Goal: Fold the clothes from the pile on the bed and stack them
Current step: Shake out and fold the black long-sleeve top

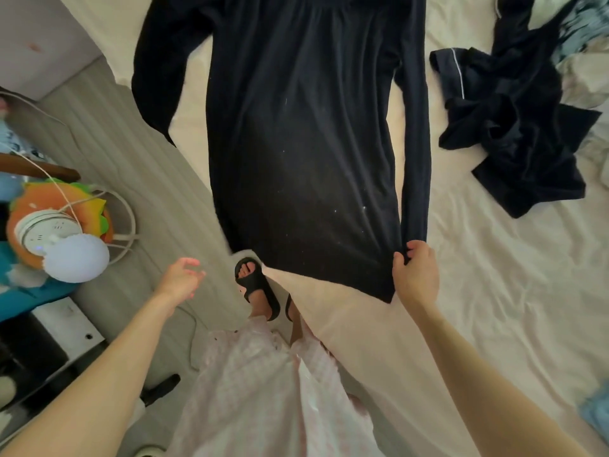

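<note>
A long black long-sleeved dress [296,143] lies spread flat on the cream bed sheet [494,275], its hem hanging over the bed's near corner. My right hand [416,270] grips the cuff of the right sleeve together with the hem's right corner. My left hand [180,278] hovers over the floor left of the hem, fingers loosely spread, holding nothing. A crumpled dark garment with white piping [514,127] lies to the right on the bed. The pile of light and patterned clothes [580,54] sits at the far right edge.
A bedside stand at the left carries a white round lamp [77,257], a burger-shaped toy [59,206] and cables. My feet in black sandals [257,288] stand at the bed's corner. A light blue cloth [596,410] shows at the lower right.
</note>
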A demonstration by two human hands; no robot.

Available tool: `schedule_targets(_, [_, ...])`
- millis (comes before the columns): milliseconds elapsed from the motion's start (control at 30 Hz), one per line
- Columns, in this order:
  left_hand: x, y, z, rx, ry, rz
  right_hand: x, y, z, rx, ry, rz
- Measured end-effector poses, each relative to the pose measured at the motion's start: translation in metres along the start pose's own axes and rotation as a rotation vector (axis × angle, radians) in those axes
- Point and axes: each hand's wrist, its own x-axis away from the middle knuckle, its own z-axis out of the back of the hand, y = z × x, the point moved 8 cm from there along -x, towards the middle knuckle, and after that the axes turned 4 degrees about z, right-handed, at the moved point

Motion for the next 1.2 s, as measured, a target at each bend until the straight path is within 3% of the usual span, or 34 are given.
schedule_targets(100, [0.0, 0.028, -0.001, -0.01, -0.011, -0.06, -0.008, -0.038, 0.012, 0.074, 0.059, 0.152])
schedule_targets(300, [-0.004, 0.104, 0.013, 0.005, -0.04, -0.207, -0.034, -0.144, 0.0, 0.122, -0.015, 0.444])
schedule_targets(500, [-0.033, 0.196, 0.078, -0.078, 0.104, -0.398, -0.06, -0.259, -0.035, 0.207, -0.123, 0.704])
schedule_targets(800, [-0.102, 0.381, 0.152, -0.357, 0.332, -0.794, -0.116, -0.408, -0.086, 0.204, -0.094, 0.856])
schedule_targets(867, [-0.118, 0.407, 0.15, -0.439, 0.317, -0.829, -0.126, -0.43, -0.102, 0.227, -0.083, 0.88])
schedule_targets(933, [-0.136, 0.422, 0.151, -0.366, 0.252, -0.788, -0.135, -0.439, -0.118, 0.283, -0.101, 0.877])
schedule_targets(1033, [-0.157, 0.427, 0.155, -0.083, -0.013, -0.675, -0.144, -0.436, -0.133, 0.362, -0.122, 0.852])
schedule_targets(1100, [-0.167, 0.423, 0.157, -0.034, -0.176, -0.632, -0.142, -0.436, -0.135, 0.347, -0.13, 0.841])
schedule_targets(1200, [-0.177, 0.429, 0.191, 0.131, -0.109, -0.689, -0.141, -0.439, -0.135, 0.309, -0.143, 0.815])
